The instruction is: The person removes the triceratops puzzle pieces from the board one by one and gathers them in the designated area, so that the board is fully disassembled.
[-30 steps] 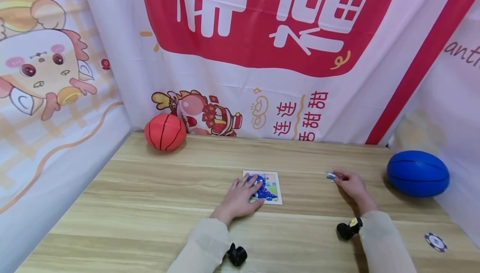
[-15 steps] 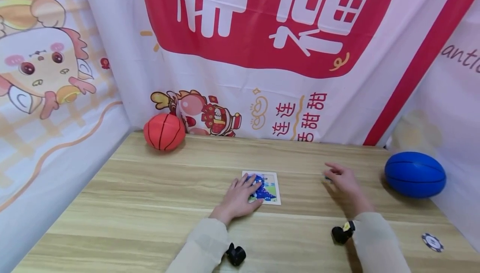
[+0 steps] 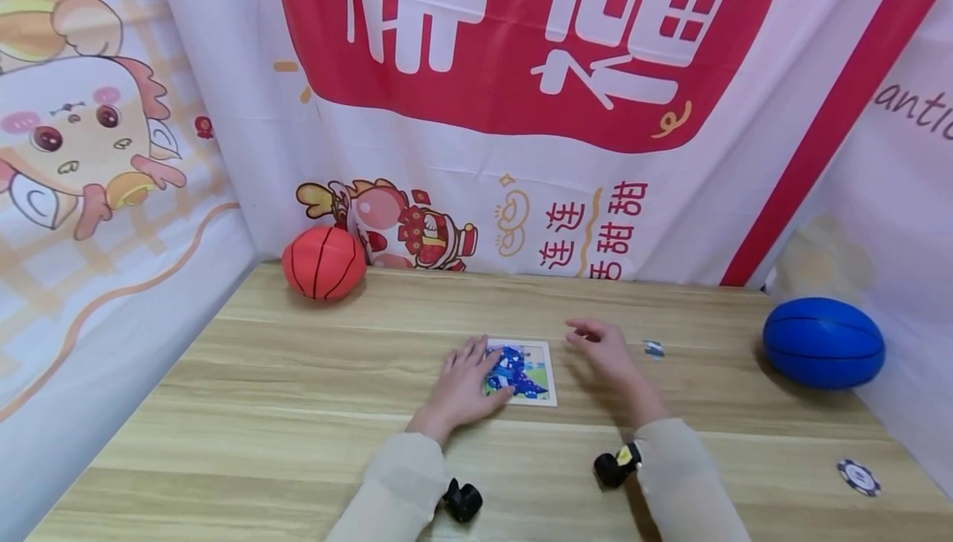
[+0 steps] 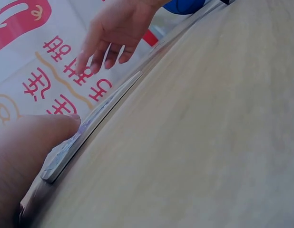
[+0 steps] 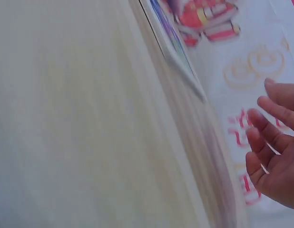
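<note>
A jigsaw puzzle [image 3: 538, 374] in a white frame, with a blue dinosaur-like picture, lies flat on the wooden table. My left hand [image 3: 463, 383] rests at its left side with fingers spread, the fingertips over the frame's left part. To the right of the puzzle my right hand [image 3: 606, 352] is raised over the table, holding nothing, its fingers loosely bent. The right wrist view shows these bare fingers [image 5: 270, 137] apart from one another. A small blue-and-white puzzle piece [image 3: 653, 349] lies on the table to the right of that hand.
An orange-red basketball [image 3: 324, 264] sits at the back left corner. At the right side stands a blue ball [image 3: 823, 343], with a black-and-white poker chip [image 3: 859, 477] nearer the front. Printed cloth [image 3: 417, 136] hangs behind the table [image 3: 246, 410].
My right hand has let go of the small puzzle piece, which stays on the table, and has moved left toward the framed puzzle. My left hand has shifted slightly left.
</note>
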Demonstrator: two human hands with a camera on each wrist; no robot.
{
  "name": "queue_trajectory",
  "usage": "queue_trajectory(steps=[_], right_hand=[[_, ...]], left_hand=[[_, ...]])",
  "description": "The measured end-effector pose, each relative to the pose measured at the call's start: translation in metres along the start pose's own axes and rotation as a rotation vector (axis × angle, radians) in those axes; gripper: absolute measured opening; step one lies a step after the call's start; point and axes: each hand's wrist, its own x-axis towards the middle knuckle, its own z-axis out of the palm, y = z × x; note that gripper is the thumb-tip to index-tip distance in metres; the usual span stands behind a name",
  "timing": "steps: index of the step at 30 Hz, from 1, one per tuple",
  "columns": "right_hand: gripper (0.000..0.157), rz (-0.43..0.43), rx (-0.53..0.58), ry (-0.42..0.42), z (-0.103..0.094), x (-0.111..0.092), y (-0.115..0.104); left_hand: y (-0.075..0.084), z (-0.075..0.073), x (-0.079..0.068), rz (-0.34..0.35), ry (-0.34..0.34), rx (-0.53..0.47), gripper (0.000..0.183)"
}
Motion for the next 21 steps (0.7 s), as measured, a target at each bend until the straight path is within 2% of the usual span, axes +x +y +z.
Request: queue_trajectory(steps=[6,14,17,18,21], right_hand=[[0.028,-0.031,-0.02,-0.047,0.03,-0.001,-0.006],[0.025,-0.027,0.009,-0.025,0.049,-0.002,-0.002],[0.022,-0.085,-0.012,-0.016,0.054,-0.003,0.005],[0.022,-0.147,-0.013,-0.01,0.056,-0.002,0.011],[0.019,-0.24,-0.042,0.007,0.058,-0.002,0.015]], left_hand=[[-0.001,-0.001,0.0,-0.043,-0.034,0.016,0.074],[0.0,-0.002,0.0,-0.054,-0.05,0.045,0.076],[0.0,-0.003,-0.001,-0.056,-0.052,0.042,0.075],[0.0,-0.003,-0.001,-0.056,-0.052,0.041,0.075],[0.0,-0.003,-0.001,-0.053,-0.053,0.038,0.075]])
